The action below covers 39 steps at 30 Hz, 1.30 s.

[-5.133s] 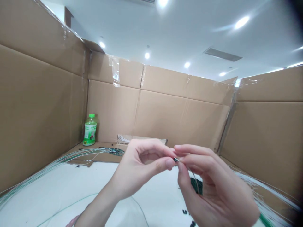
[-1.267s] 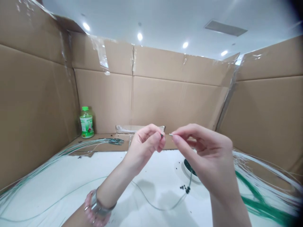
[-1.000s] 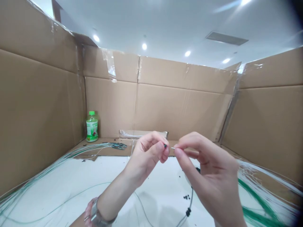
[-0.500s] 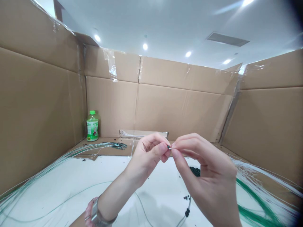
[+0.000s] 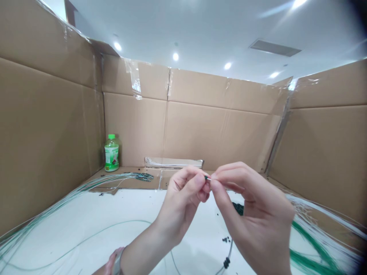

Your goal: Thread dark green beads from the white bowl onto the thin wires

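My left hand (image 5: 186, 194) is closed in a pinch, thumb against fingers, on a small dark green piece (image 5: 206, 178). A thin, light-coloured wire (image 5: 209, 179) sticks out of that piece, and my right hand (image 5: 252, 206) pinches it between thumb and forefinger. The two hands almost touch, raised above the white table. Below my right wrist, a thin grey wire (image 5: 231, 247) runs down to a cluster of small black pieces (image 5: 226, 262) threaded on it. Whether this is the same wire that I pinch is hidden by my hand.
Behind my right hand lies a dark pile of small pieces (image 5: 237, 208). Green wires (image 5: 314, 244) are bundled at right, with more wires (image 5: 86, 187) at left. A green-capped bottle (image 5: 111, 153) stands by the cardboard wall (image 5: 223, 133). Loose black bits (image 5: 226, 239) dot the table (image 5: 129, 206).
Both hands have shifted slightly to the right, still close together. The small dark piece and the wire remain pinched between them, with a little more of the piece showing.
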Tool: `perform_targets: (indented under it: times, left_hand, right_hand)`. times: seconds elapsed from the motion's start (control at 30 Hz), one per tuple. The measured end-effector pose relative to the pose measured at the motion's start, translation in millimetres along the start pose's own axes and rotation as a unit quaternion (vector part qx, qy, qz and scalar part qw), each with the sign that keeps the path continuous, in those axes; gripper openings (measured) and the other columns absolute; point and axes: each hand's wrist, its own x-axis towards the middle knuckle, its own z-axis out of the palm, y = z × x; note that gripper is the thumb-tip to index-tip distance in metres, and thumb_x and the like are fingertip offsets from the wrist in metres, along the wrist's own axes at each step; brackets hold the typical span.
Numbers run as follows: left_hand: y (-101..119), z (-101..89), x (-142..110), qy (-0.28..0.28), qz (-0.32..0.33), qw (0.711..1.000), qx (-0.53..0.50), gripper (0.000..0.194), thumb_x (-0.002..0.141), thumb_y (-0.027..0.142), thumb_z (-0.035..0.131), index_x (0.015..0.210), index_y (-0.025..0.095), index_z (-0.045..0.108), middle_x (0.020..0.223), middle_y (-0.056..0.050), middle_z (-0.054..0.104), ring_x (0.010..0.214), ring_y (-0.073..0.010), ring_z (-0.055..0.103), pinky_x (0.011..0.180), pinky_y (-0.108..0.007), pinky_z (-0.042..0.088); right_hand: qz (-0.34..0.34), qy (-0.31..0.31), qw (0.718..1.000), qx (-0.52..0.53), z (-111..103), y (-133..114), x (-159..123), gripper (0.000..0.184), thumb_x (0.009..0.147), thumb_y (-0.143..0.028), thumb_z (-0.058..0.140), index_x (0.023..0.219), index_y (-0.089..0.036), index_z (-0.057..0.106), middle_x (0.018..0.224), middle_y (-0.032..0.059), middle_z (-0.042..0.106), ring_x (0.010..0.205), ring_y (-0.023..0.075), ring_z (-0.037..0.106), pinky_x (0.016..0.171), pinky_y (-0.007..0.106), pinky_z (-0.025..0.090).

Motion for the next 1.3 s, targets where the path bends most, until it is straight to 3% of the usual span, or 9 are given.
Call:
perform_targets:
  times: [0.4,1.3]
  left_hand:
    - [1.4,-1.0,-0.4,0.005,0.073,0.994,0.079,0.013,0.078,0.025,0.073,0.069,0.016,0.069,0.060,0.004,0.059,0.052,-0.0013,0.050,0.053,-0.010,0.042]
    - [5.4,-1.1,1.9,0.002,0.061,0.991,0.115,0.016,0.074,0.027,0.076,0.066,0.016,0.067,0.058,0.003,0.060,0.049,-0.0039,0.049,0.050,-0.014,0.042]
  right_hand:
    - [-0.002,-0.009,1.000,-0.003,0.2,-0.9,0.9,0.016,0.079,-0.002,0.059,0.074,-0.017,0.059,0.067,-0.0009,0.061,0.064,0.0109,0.060,0.058,0.023,0.051]
    - [0.032,-0.031,0.998,0.051,-2.4,-1.7,4.0,0.018,0.077,0.000,0.059,0.074,-0.018,0.059,0.068,-0.0014,0.061,0.062,0.0108,0.062,0.056,0.022,0.055]
